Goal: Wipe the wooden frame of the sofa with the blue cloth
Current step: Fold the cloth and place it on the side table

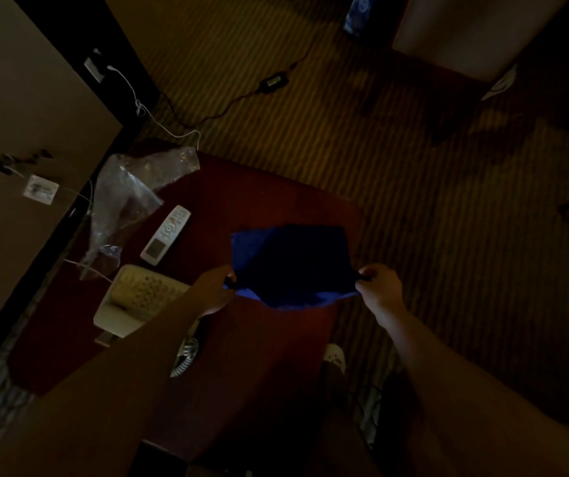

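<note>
Nearest the camera, two bare forearms reach forward over a dark red tabletop (207,373). The left hand (212,290) pinches the near-left corner of the blue cloth (290,266), and the right hand (379,287) pinches the near-right corner, fingers curled round the fabric on both sides. The cloth is stretched between them, its long axis running left to right across the body, and the free part appears to spread away from the hands over the far right part of the tabletop; whether it rests on the wood or hangs just above it cannot be told in this dim light.

Left of the cloth on the tabletop sit a cream desk telephone (138,301) with its coiled cord (186,356), then a white remote control (166,234), then a crumpled clear plastic bag (131,191). Beyond lies striped carpet (379,149) with a black power adapter (272,82) and its cable.

No sofa frame can be made out with certainty; the pale shape at the top right might be furniture. The wiping has probably not begun, and both hands are equally close to the cloth, so either could carry it off.
</note>
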{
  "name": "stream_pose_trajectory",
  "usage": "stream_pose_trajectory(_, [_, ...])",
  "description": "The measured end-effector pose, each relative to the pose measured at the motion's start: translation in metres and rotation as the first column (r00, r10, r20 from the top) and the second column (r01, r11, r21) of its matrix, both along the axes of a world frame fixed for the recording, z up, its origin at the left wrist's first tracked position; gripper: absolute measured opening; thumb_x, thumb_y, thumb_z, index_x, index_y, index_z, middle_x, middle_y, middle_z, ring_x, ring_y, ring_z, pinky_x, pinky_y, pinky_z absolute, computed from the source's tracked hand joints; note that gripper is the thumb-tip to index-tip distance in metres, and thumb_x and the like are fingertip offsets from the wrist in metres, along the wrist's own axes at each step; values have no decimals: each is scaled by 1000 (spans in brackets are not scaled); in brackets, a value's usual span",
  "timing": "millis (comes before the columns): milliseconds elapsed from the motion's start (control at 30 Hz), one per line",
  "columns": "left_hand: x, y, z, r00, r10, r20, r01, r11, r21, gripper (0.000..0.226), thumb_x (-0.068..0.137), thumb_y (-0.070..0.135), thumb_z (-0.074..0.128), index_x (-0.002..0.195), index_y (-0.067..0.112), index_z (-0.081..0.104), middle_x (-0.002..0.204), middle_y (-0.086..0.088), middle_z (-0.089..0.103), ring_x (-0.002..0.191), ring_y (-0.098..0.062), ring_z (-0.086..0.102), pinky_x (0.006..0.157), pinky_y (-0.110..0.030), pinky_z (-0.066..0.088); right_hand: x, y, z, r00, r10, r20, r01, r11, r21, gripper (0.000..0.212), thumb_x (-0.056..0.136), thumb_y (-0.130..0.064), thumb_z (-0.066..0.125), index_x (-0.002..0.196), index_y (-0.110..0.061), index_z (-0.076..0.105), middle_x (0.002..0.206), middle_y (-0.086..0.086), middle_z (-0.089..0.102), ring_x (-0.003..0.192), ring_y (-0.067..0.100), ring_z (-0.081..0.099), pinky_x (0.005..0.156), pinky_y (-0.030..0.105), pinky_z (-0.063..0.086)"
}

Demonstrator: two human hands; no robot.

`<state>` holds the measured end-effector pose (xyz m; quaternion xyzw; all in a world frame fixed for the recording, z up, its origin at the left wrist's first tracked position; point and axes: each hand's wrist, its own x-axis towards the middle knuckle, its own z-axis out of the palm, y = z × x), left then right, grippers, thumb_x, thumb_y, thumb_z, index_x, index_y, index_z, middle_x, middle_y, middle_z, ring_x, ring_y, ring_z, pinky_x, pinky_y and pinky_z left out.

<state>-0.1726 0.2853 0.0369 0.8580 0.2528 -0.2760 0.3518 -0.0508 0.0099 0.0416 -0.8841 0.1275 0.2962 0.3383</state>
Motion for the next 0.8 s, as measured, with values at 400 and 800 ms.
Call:
stream_pose_trajectory(400, [42, 22, -51, 981, 186, 56, -185, 983, -16, 23, 96, 6, 49, 118, 1, 53, 115, -15, 54, 110, -31, 53, 85, -32, 39, 31, 15, -53, 881, -473, -22, 472, 873, 124, 6, 90, -4, 57, 93, -9, 60, 87, 5, 55, 87, 18, 57, 76, 27, 49])
stream_pose_trajectory(800, [74, 11, -117, 797, 598, -86, -589, 801, 107, 80, 89, 24, 65, 146, 4, 13, 143, -27, 31, 126, -43, 40, 100, -51, 42, 65, 35, -109, 957, -289, -7, 289, 954, 81, 54, 94, -25, 55, 143, -13, 35, 145, 10, 39, 127, 28, 45, 95, 35, 42])
